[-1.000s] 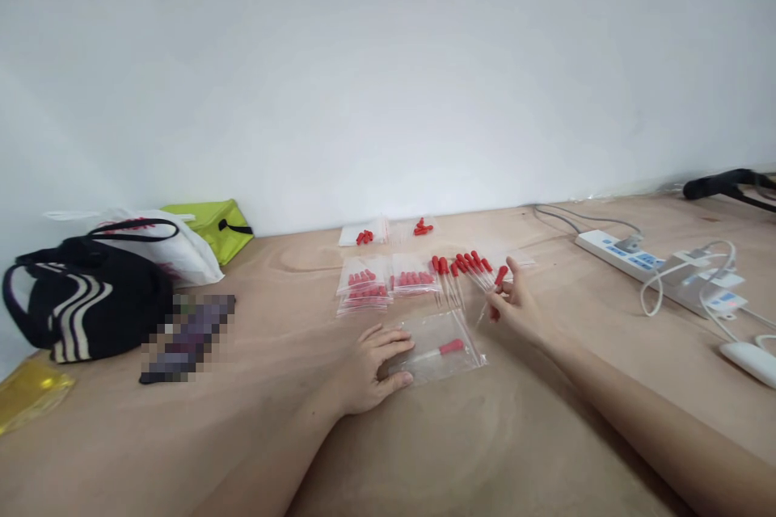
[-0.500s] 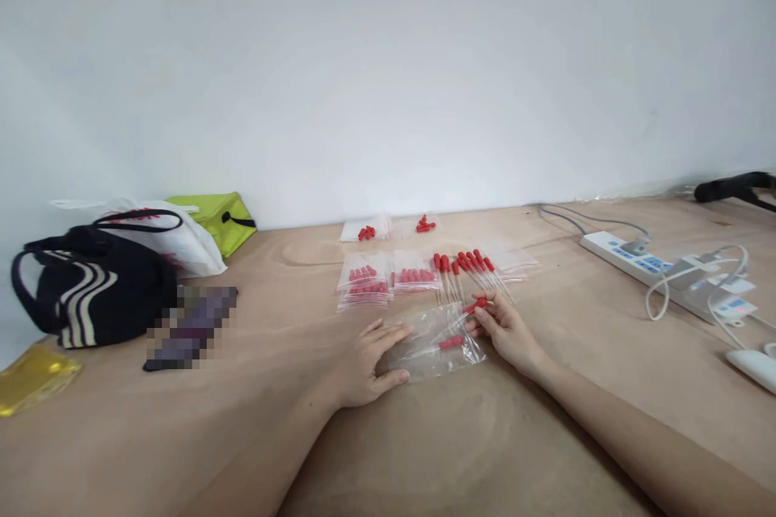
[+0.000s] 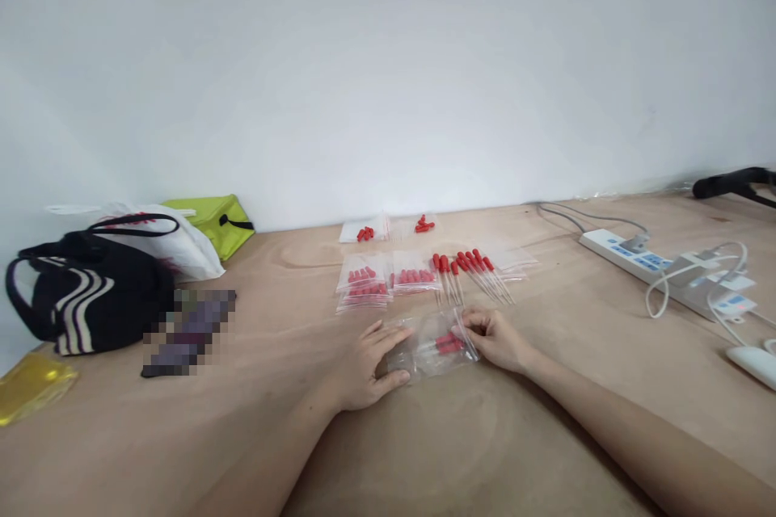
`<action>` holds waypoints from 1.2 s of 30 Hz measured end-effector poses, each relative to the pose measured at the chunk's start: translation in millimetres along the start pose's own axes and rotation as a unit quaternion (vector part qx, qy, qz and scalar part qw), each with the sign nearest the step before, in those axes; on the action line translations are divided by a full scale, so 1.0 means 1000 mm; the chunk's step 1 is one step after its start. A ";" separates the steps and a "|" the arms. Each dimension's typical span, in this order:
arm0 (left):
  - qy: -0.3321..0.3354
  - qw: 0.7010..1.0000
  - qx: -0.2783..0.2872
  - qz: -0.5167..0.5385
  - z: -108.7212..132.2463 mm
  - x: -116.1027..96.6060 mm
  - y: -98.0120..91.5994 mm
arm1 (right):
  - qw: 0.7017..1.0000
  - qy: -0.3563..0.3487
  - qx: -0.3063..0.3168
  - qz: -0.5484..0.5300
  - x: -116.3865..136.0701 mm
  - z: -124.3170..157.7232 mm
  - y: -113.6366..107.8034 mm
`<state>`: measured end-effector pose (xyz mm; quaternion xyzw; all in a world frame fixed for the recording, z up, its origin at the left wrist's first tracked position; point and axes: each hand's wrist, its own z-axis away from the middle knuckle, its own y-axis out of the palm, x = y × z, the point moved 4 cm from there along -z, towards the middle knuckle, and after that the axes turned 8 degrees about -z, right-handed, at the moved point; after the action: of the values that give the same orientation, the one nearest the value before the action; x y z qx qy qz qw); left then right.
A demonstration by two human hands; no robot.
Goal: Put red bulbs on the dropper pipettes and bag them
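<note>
A clear plastic bag [image 3: 424, 371] lies in front of me with two red-bulbed droppers [image 3: 449, 343] inside, side by side. My left hand [image 3: 371, 363] rests on the bag's left end, fingers spread. At the bag's right end, my right hand [image 3: 490, 337] pinches its edge between thumb and fingers. Just behind the bag, several loose droppers [image 3: 476, 266] with red bulbs and clear stems are fanned out. To their left are small zip bags [image 3: 364, 288] and another zip bag [image 3: 415, 276] with red bulbs in them.
Farther back lie two piles of red bulbs [image 3: 365, 234] on bags. A power strip [image 3: 643, 262] with white cables is at right. A black bag [image 3: 97, 291], a green bag [image 3: 224, 226] and a yellow packet [image 3: 36, 388] are at left.
The dropper that my right hand held at the bag's opening is now inside beside the other one. My right hand has let it go and moved down to the bag's edge.
</note>
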<state>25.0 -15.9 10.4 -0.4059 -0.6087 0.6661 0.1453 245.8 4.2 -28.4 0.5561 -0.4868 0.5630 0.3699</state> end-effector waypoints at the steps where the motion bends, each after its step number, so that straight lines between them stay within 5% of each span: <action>1: 0.002 1.000 0.003 0.000 0.000 0.000 0.000 | 1.000 -0.002 -0.013 0.020 0.001 -0.002 -0.005; 7: 0.002 1.000 0.012 -0.003 -0.002 -0.002 -0.002 | 0.948 0.025 -0.168 0.269 0.019 -0.034 -0.037; 11: -0.005 1.000 0.017 0.000 -0.002 -0.002 -0.002 | 0.902 0.100 -0.155 0.390 0.024 -0.062 -0.030; 18: -0.006 1.000 0.028 -0.006 -0.003 -0.001 -0.001 | 0.894 0.105 -0.136 0.415 0.031 -0.073 -0.025; 21: -0.011 0.999 0.031 -0.009 -0.003 -0.002 -0.001 | 0.926 0.053 -0.161 0.336 0.036 -0.054 -0.038; 25: -0.019 0.999 0.033 -0.012 -0.004 -0.004 -0.003 | 0.973 0.015 -0.219 0.070 0.025 -0.016 -0.049; 31: -0.021 0.999 0.037 -0.010 -0.005 -0.003 -0.002 | 0.943 -0.004 -0.302 -0.137 0.007 0.009 -0.042; 36: -0.014 0.999 0.035 -0.010 -0.004 -0.001 -0.001 | 0.934 0.020 -0.258 -0.248 0.007 0.004 -0.023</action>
<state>28.2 -13.8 11.6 -0.3848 -0.5913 0.6910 0.1576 268.2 5.5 -18.8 0.5332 -0.4545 0.3198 0.6379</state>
